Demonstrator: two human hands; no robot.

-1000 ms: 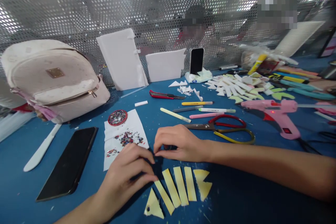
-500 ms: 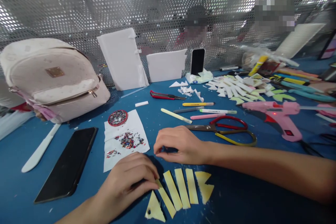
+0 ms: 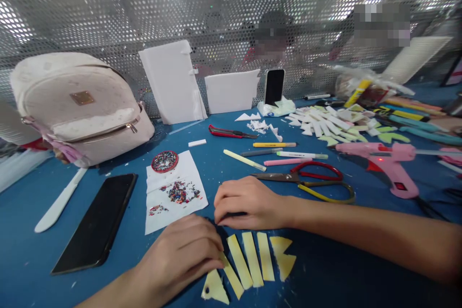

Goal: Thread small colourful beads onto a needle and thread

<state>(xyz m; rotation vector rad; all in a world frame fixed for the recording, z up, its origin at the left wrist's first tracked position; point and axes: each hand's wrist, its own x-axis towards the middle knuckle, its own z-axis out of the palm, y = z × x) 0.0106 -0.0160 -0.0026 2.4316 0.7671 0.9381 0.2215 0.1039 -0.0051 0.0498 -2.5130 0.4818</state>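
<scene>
With the left hand (image 3: 180, 255) pressing fingertips on the yellow strips (image 3: 249, 267) and the right hand (image 3: 249, 202) curled, its grip unclear, nudge gently so neighbours stay aligned

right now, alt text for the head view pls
Two bare hands rest on a blue table: the left hand touches a row of yellow foam strips, the right hand lies just above them. Scissors, pens, a pink glue gun and a phone surround them.
</scene>
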